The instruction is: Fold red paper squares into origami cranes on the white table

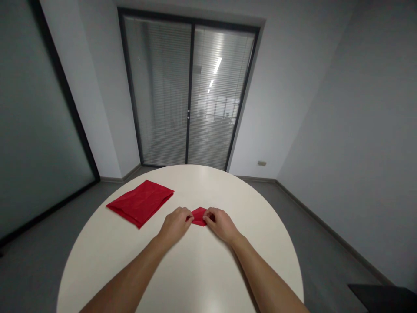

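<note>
Between my two hands, at the middle of the white round table [208, 269], is a small folded piece of red paper [199, 216]. My left hand [177, 224] pinches its left edge between thumb and fingers. On the opposite side my right hand [221, 224] grips the right edge in the same way. The fingertips cover both ends of the piece, so its full outline is hidden. To the left lies a larger folded red sheet [140, 202], flat on the table and touched by neither hand.
A glass partition with blinds [159, 95] stands beyond the table's far edge. Grey walls [358, 143] rise at the right, with a small wall socket [262, 163] low down. A dark object [384, 298] shows at the lower right corner.
</note>
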### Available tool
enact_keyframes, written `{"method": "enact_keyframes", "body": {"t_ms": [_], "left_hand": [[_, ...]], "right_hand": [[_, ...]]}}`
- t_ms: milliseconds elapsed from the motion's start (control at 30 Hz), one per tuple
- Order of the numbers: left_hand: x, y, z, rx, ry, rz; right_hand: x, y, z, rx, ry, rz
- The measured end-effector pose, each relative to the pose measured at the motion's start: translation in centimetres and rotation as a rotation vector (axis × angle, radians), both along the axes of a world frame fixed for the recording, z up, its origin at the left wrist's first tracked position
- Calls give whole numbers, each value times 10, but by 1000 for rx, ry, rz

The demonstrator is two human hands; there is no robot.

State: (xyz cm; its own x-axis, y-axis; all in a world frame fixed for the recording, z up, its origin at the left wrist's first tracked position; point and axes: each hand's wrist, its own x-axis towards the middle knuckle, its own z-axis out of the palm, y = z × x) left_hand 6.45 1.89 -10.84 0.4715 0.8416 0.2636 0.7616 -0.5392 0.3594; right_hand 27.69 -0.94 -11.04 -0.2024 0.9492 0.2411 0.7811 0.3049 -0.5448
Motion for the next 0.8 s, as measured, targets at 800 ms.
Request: {"method": "enact_keyframes", "body": {"t_ms": [800], "left_hand": [[6,-9,5,75,126,-98]], "right_hand": [[4,4,4,106,-266,21]]}}
